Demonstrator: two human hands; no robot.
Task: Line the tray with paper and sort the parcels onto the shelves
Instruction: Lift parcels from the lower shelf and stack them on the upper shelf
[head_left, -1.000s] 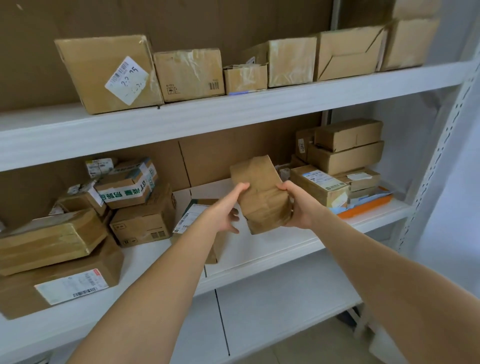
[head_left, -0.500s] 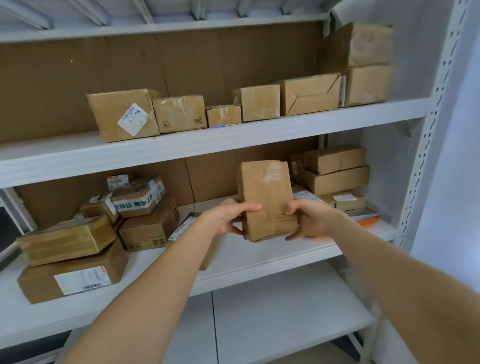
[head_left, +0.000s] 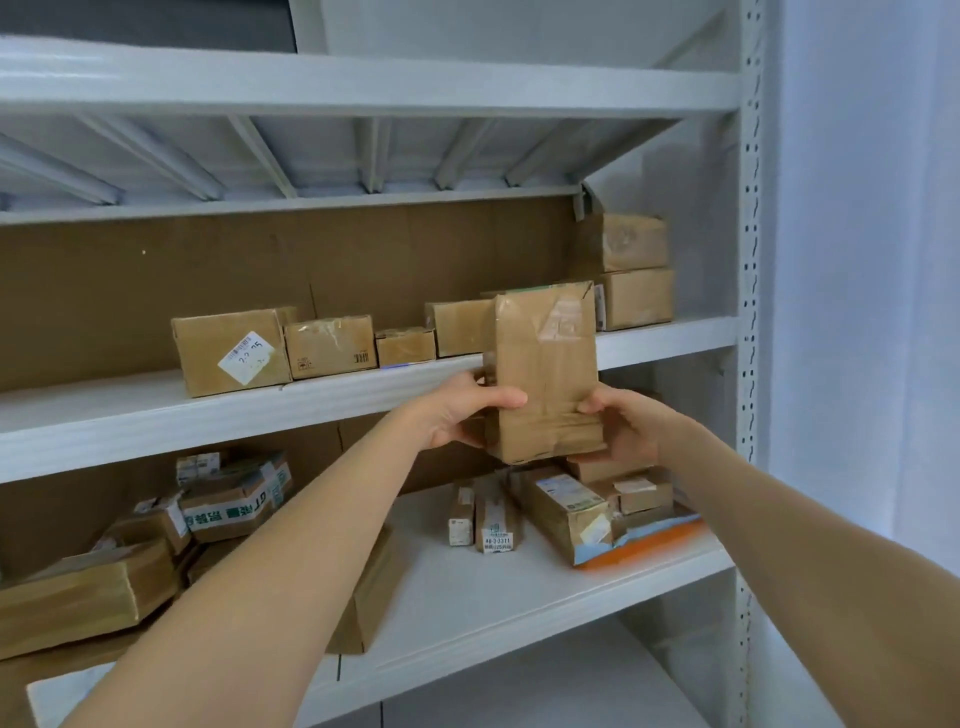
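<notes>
Parcel (head_left: 543, 374) upright, left hand (head_left: 457, 415), right hand (head_left: 621, 428) gripping base

We stand in a parcel storeroom: white steel shelving (head_left: 156, 415) with a punched upright (head_left: 748, 291) at 3 o'clock, cardboard (head_left: 156, 280) lining its back, taped and labelled boxes (head_left: 231, 353) ranked at 10 o'clock, a heap (head_left: 88, 592) at 8 o'clock.
</notes>
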